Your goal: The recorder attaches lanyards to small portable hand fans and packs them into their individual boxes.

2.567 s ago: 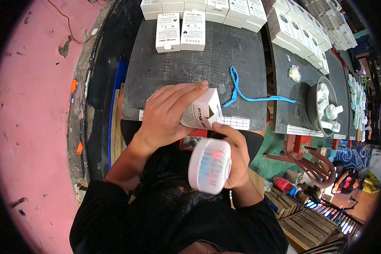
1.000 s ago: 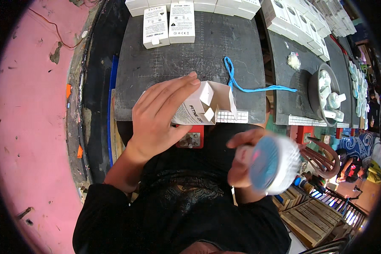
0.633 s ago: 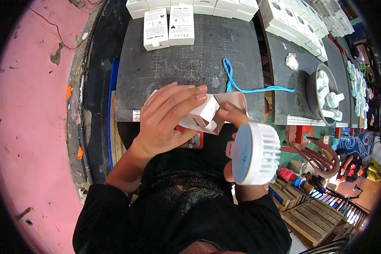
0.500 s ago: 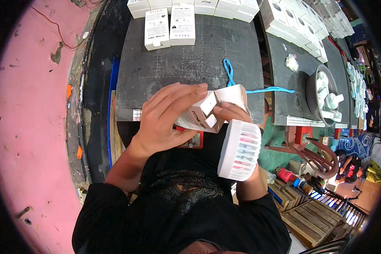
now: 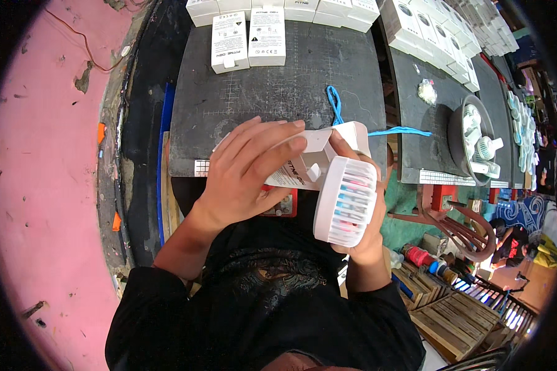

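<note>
My left hand [image 5: 232, 173] is wrapped round a small white carton [image 5: 298, 176] with dark print, its open end turned toward the right. In my right hand [image 5: 371, 232] is a white handheld fan [image 5: 346, 201], its round slatted cage facing right and blue and pink showing through the slats. The right fingers reach past the fan to the carton's raised end flap [image 5: 355, 135]. Most of the fan's handle is hidden. Just beyond the carton, a bright blue cord [image 5: 334, 104] lies looped on the dark worktable [image 5: 272, 93].
Two white cartons [image 5: 267, 37] stand before a row of more at the table's far edge. On the right-hand table sit stacked cartons [image 5: 424, 34], a clump of small pale pieces [image 5: 426, 91] and a grey basin [image 5: 457, 139] of white fans. A pink wall [image 5: 49, 185] borders the left.
The fan has moved up and slightly left, closer to the carton. My right fingers have shifted up along the flap, and the carton's end has opened wider. The left hand has barely moved.
</note>
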